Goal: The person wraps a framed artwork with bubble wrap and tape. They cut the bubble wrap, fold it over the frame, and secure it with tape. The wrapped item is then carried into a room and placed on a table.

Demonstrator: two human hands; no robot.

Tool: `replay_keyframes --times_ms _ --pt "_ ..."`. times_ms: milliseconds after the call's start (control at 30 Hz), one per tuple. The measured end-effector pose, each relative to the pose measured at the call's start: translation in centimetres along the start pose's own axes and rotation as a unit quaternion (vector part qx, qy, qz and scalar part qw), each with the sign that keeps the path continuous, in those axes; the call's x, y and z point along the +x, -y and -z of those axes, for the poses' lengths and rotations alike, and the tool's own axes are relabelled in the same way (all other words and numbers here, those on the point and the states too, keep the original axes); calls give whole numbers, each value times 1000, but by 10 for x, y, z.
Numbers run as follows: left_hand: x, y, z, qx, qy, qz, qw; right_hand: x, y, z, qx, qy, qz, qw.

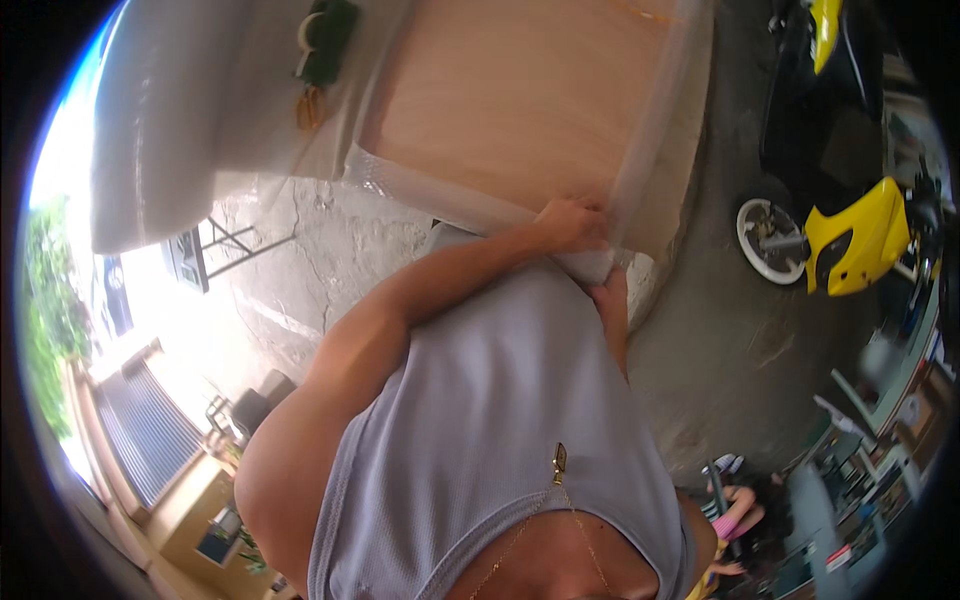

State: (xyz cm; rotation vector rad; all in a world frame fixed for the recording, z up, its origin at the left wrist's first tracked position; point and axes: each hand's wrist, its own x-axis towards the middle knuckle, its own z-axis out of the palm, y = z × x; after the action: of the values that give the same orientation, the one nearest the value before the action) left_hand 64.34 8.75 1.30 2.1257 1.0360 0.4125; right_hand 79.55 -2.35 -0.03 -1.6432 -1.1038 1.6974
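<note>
Nearest my camera is the wearer's grey sleeveless top [500, 390], which fills the lower middle of the view. Beyond it lies the largest item under handling, a flat tan panel [510, 100], with clear bubble wrap [430, 192] along its near and right-hand edges. I find the panel just past the wearer's waist, its near right corner at the hands. To the left stands a bulky, pale, translucent mass of sheeting [160, 120]. On the concrete floor [690, 350] to the right, well apart from the panel, I note a yellow and black motorcycle [855, 240]. Another person [740, 512] is partly visible at lower right.

The left hand [573, 222] rests on the near edge close to that corner, its fingers bent; I cannot tell whether they are clamped on the wrap. The right hand [612, 288] is just below the corner, against the wrap and partly hidden; its grip I cannot determine either.

Smaller items: a green tape dispenser [328, 45] lies beyond the panel's left side, with orange-handled scissors [310, 108] just nearer the wearer. Smallest recorded is a gold pendant [559, 463] on the wearer's chest.
</note>
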Motion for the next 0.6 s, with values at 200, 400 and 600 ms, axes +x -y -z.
replay_keyframes --times_ms 200,400,600 --pt "-79 85 118 -97 -357 233 899 44 -68 23 577 -129 -171 788" --pt "-236 240 171 169 -461 544 680 47 -58 42 436 -317 -131 832" --pt "-266 266 187 82 -422 524 736 36 -35 59 111 -571 -205 787"
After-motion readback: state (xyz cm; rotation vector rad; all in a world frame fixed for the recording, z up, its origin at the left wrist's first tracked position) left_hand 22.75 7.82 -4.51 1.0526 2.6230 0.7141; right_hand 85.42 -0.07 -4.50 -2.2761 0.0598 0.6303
